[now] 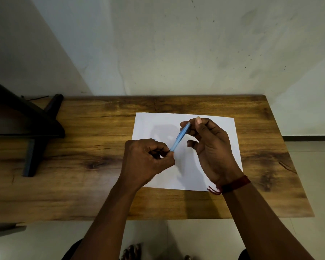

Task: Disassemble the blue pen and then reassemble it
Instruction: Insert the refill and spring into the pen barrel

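from the head camera i look down at my two hands over a white sheet of paper (224, 128) that lies on a wooden table (79, 166). the blue pen (179, 137) is in the air just above the paper. it is slanted, with its lower end toward my left and its upper end toward my right. my left hand (146, 162) is curled like a loose fist and pinches the lower end of the pen between thumb and fingertips. my right hand (210, 147) pinches the upper end between thumb and forefinger, palm turned toward me, its other fingers loosely bent and off the pen. the barrel between the two grips shows bare; whether any part has come loose i cannot tell. a red thread band (235, 184) sits on my right wrist. at the left edge of the table stands a dark stand (26, 124) with angled legs. a pale wall (176, 53) with dark spots rises behind the table. below the table's near edge i see my bare foot (131, 252).
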